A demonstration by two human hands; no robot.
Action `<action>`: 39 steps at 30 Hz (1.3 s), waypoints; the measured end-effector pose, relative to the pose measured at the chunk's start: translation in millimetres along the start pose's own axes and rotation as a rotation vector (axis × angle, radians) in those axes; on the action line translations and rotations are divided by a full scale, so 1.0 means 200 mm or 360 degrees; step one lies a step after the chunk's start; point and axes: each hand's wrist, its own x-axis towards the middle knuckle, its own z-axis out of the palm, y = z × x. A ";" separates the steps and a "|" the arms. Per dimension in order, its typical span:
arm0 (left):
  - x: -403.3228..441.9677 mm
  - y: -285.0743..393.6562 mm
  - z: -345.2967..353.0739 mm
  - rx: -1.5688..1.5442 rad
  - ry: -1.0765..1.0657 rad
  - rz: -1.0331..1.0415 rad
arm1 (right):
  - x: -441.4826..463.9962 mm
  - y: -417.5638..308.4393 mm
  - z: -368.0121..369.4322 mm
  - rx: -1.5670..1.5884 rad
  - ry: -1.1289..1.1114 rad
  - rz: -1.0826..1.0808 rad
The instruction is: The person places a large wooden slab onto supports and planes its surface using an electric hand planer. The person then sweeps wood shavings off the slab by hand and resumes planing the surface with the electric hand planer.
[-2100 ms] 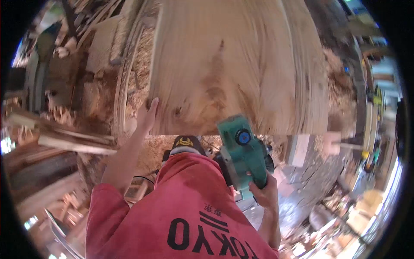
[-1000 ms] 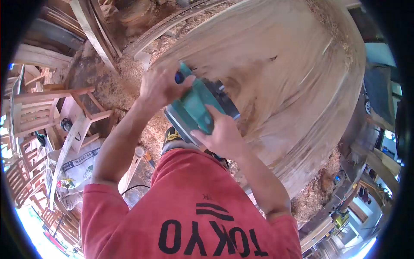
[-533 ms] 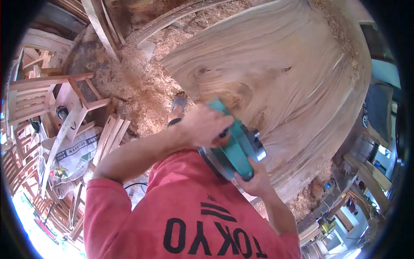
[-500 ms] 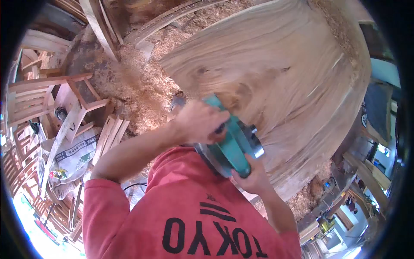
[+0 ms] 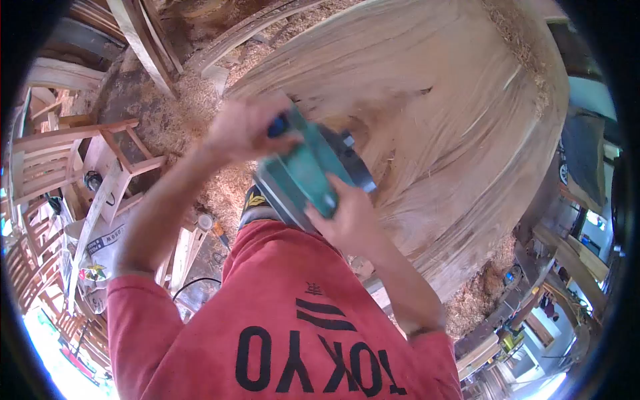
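Note:
A green power planer (image 5: 303, 160) lies across the near left edge of a broad wooden slab (image 5: 453, 147) with curved grain. Its front knob is in the grip of my left hand (image 5: 250, 130), which is blurred by motion. Around the rear handle my right hand (image 5: 347, 217) is closed. The planer's underside and its contact with the slab are hidden. Beside the planer, the slab shows a darker knot and a small dark crack.
Wood shavings (image 5: 477, 300) cover the floor around the slab. Slatted wooden chairs (image 5: 50, 160) stand at the left, near a printed sack (image 5: 100, 250). Long boards (image 5: 143, 43) lie at the upper left. A black cable (image 5: 197, 283) curves beside my shirt.
Since half a second ago, the planer and both hands have moved up and left in view, away from my body. Both hands have stayed on the planer.

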 end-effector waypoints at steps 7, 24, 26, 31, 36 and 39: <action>-0.20 0.55 0.62 -0.0365 -0.0050 0.0449 | -0.83 0.32 -0.28 -0.0232 -0.0167 0.0403; -0.07 -0.22 0.02 -0.0306 0.0133 0.0243 | 0.12 -0.06 0.02 -0.0158 -0.0212 0.0111; -0.03 -0.31 -0.06 -0.0238 0.0154 0.0233 | 0.25 -0.13 0.06 -0.0111 -0.0158 0.0028; -0.02 -0.24 -0.04 -0.0191 0.0140 0.0232 | 0.18 -0.13 0.05 0.0056 -0.0101 0.0134; -0.15 0.20 0.35 -0.0489 0.0138 0.0432 | -0.45 0.15 -0.13 -0.0211 -0.0184 0.0306; -0.20 0.33 0.48 -0.0453 0.0015 0.0354 | -0.59 0.24 -0.19 -0.0194 -0.0275 0.0411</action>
